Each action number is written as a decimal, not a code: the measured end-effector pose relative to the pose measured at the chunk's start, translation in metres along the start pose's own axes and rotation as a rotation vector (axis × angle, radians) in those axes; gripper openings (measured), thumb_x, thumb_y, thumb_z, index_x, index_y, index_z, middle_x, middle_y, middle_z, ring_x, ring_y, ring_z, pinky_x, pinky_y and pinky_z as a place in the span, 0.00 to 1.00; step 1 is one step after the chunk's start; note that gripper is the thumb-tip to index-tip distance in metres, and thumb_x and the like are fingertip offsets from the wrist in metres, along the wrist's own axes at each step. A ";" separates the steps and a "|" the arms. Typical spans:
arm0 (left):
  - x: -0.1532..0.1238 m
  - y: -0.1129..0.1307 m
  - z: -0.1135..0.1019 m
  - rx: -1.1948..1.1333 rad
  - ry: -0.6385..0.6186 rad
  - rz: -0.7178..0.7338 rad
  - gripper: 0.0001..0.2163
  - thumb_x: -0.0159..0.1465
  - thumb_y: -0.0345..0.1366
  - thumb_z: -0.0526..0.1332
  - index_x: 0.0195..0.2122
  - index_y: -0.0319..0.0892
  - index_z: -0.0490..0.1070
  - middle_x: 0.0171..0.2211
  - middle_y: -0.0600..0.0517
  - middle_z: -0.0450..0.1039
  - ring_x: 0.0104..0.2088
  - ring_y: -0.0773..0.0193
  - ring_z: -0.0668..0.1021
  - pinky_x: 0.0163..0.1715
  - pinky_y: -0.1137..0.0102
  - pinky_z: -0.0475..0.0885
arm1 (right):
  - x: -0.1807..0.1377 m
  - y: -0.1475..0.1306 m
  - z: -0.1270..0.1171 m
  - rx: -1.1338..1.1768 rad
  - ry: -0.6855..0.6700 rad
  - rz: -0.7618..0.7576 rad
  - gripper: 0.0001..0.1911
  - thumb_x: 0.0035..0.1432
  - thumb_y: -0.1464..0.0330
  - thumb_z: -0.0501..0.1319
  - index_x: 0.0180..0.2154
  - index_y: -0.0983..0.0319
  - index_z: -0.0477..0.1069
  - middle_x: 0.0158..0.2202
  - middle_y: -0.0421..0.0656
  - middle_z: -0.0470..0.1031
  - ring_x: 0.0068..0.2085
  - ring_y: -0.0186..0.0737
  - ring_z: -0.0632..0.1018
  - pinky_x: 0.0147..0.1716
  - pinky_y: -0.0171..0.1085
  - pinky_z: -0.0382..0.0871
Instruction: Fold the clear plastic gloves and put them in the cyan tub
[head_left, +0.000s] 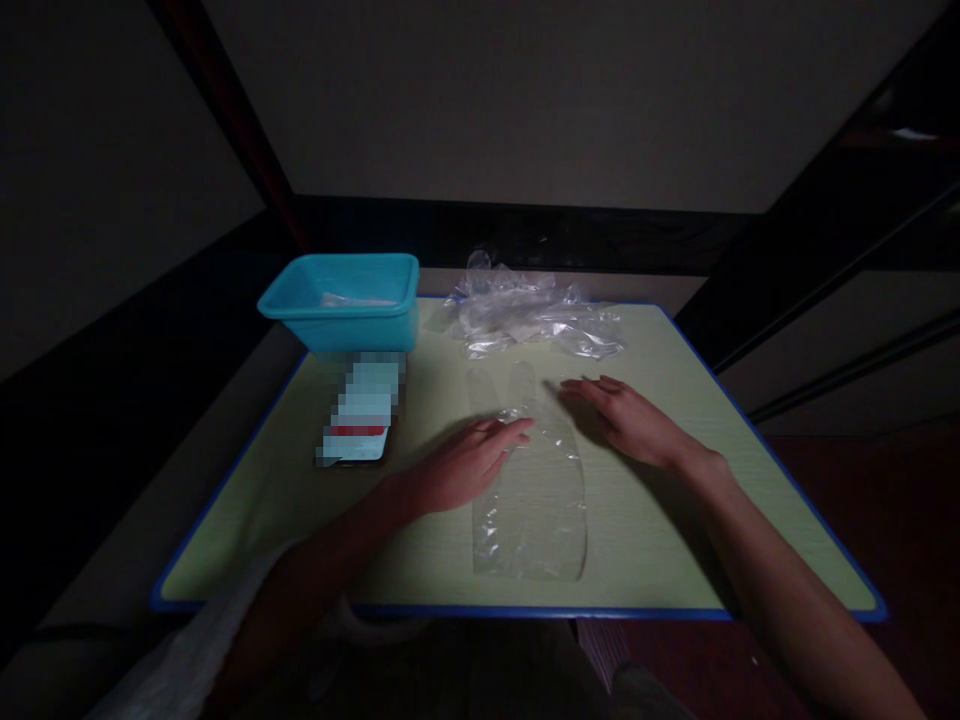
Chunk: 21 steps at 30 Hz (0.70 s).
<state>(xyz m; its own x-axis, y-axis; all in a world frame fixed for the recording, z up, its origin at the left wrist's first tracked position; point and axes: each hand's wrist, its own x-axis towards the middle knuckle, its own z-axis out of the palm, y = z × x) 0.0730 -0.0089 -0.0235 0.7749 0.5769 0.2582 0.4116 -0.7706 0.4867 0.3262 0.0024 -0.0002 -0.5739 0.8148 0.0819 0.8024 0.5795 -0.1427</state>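
Observation:
A clear disposable plastic glove (pixel 529 530) lies spread flat on the table, its fingers pointing away from me and its cuff near the front edge. My left hand (pixel 480 455) rests over the middle of the glove with its fingers stretched out. At the glove's upper right side is my right hand (pixel 619 415), fingers extended toward the glove's finger part. Whether those fingertips touch the film is hard to see. Behind both hands sits a crumpled heap of clear plastic gloves (pixel 525 310).
A turquoise plastic basket (pixel 337 312) stands at the table's back left with something pale and clear inside. In front of it lies a phone (pixel 364 410) with a lit, blurred screen. The pale green table (pixel 660 560) has a blue edge. A wall rises behind it.

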 end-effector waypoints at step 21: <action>-0.014 -0.010 -0.015 -0.135 0.081 -0.040 0.23 0.60 0.21 0.53 0.56 0.42 0.57 0.48 0.49 0.73 0.49 0.62 0.73 0.51 0.62 0.68 | -0.002 -0.015 -0.010 0.092 0.063 -0.307 0.13 0.62 0.73 0.50 0.42 0.66 0.72 0.39 0.47 0.77 0.40 0.41 0.76 0.42 0.42 0.70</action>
<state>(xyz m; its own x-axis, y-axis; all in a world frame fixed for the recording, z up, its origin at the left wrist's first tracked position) 0.0509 -0.0052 -0.0199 0.7154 0.6309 0.3004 0.3691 -0.7062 0.6042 0.3167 -0.0074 0.0118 -0.7734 0.6030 0.1956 0.5734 0.7970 -0.1897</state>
